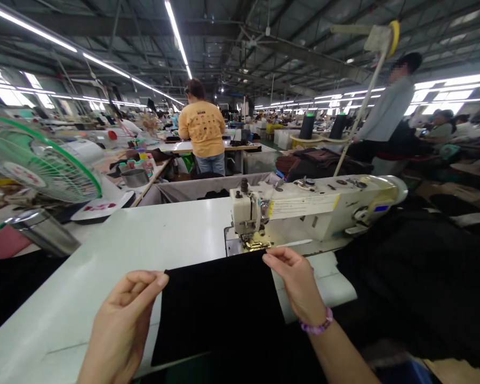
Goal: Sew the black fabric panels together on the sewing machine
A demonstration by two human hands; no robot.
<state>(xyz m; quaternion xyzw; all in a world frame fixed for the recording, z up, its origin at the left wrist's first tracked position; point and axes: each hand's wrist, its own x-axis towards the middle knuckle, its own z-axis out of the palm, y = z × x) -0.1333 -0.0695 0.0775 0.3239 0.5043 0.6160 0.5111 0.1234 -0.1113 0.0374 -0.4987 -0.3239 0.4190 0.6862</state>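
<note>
A black piece of fabric (220,304) is stretched between my two hands, its top edge running nearly straight across. My left hand (124,314) pinches its upper left corner between thumb and fingers. At the upper right corner, my right hand (294,280) pinches the cloth in the same way; a purple bracelet (317,323) circles that wrist. Just beyond the cloth's top edge stands a sewing machine (304,210), with its presser foot area (256,244) close to my right fingertips. The lower part of the fabric merges with dark material near my lap.
The white sewing table (164,224) extends left. A fan (40,160) and metal flask (44,229) stand at the left. Piled black fabric (416,277) lies right of the machine. Ahead, a person in a yellow shirt (202,128) faces away; another person (388,106) stands at the right.
</note>
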